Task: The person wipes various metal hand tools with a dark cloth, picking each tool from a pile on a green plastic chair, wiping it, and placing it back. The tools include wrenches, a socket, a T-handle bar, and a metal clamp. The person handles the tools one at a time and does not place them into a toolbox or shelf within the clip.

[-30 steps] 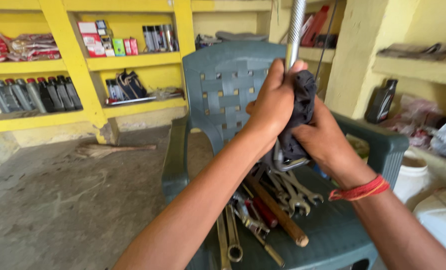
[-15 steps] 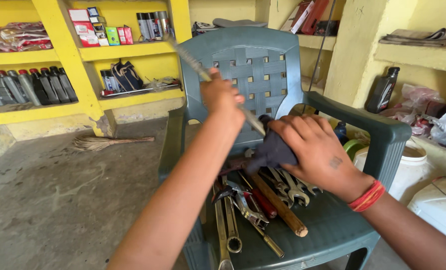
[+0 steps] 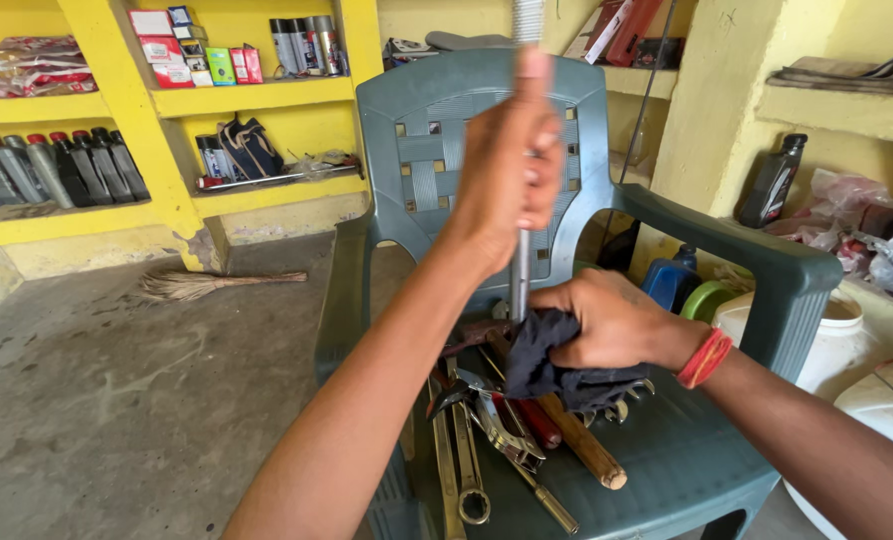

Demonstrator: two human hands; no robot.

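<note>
Rod (image 3: 521,270) is standing upright over the chair (image 3: 686,450), your left hand (image 3: 506,170) clamping it at twelve o'clock. Your right hand (image 3: 606,325) is gripping the dark rag (image 3: 551,365) around its base; wiping is looking unfinished, the upper length remaining.

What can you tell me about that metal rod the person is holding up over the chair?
The metal rod is thin, straight, silver-grey and looks like steel. It stands nearly upright in front of the plastic chair, its top running out of the picture. The left hand grips it high up, while the right hand presses a dark cloth around its lower part. Its bottom end is hidden by the cloth.
</note>
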